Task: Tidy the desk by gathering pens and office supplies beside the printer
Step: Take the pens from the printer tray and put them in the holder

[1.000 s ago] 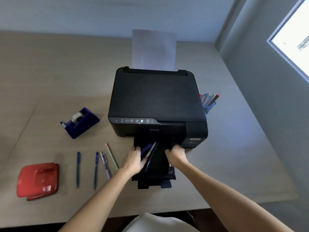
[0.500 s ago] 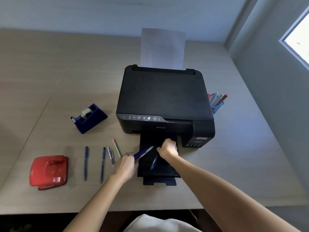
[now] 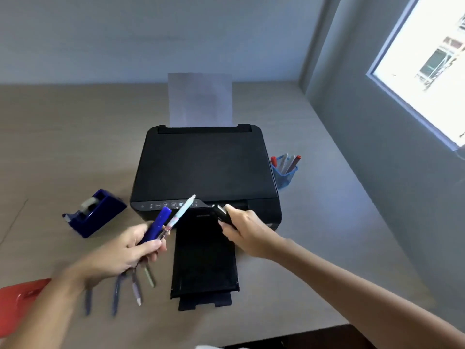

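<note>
My left hand [image 3: 130, 250] is raised over the desk left of the printer's output tray [image 3: 205, 260], closed on a blue marker [image 3: 157, 226] and a pale patterned pen [image 3: 181, 210] that point up and to the right. My right hand [image 3: 245, 231] hovers over the tray's far end, gripping a short black object [image 3: 221, 213]. The black printer [image 3: 206, 170] stands mid-desk with paper [image 3: 201, 99] upright in its rear feed. Several pens [image 3: 137, 289] lie on the desk under my left hand, partly hidden by it. A blue mesh pen holder [image 3: 284, 172] with markers stands right of the printer.
A blue tape dispenser [image 3: 97, 214] sits left of the printer. A red hole punch [image 3: 18, 303] lies at the near left edge. The wall and a window [image 3: 427, 59] bound the desk on the right. Bare desk surface [image 3: 327, 248] lies right of the output tray.
Both hands rose off the output tray. The left now carries the blue marker and pale pen clear of the tray; the right lifted a black object. The view tilted upward.
</note>
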